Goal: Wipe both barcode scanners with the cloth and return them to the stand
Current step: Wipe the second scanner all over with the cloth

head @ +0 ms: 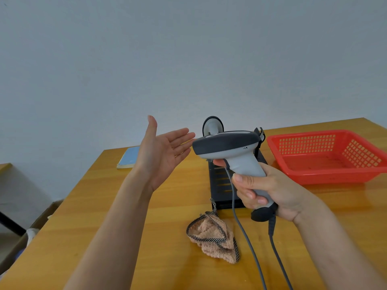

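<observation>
My right hand (pixel 270 189) grips the handle of a grey and black barcode scanner (pixel 228 147), held upright above the table with its head pointing left. Its grey cable (pixel 245 231) hangs down toward the near edge. My left hand (pixel 161 151) is raised just left of the scanner's head, palm up, fingers straight, holding nothing. A second scanner (pixel 212 125) sits behind, partly hidden, on the black stand (pixel 219 185). The pink cloth (pixel 213 235) with checkered trim lies crumpled on the table in front of the stand.
A red plastic basket (pixel 326 155) stands at the right on the wooden table (pixel 167 216). A blue booklet (pixel 128 156) lies at the far left corner. A cardboard box (pixel 31 231) sits on the floor past the left edge.
</observation>
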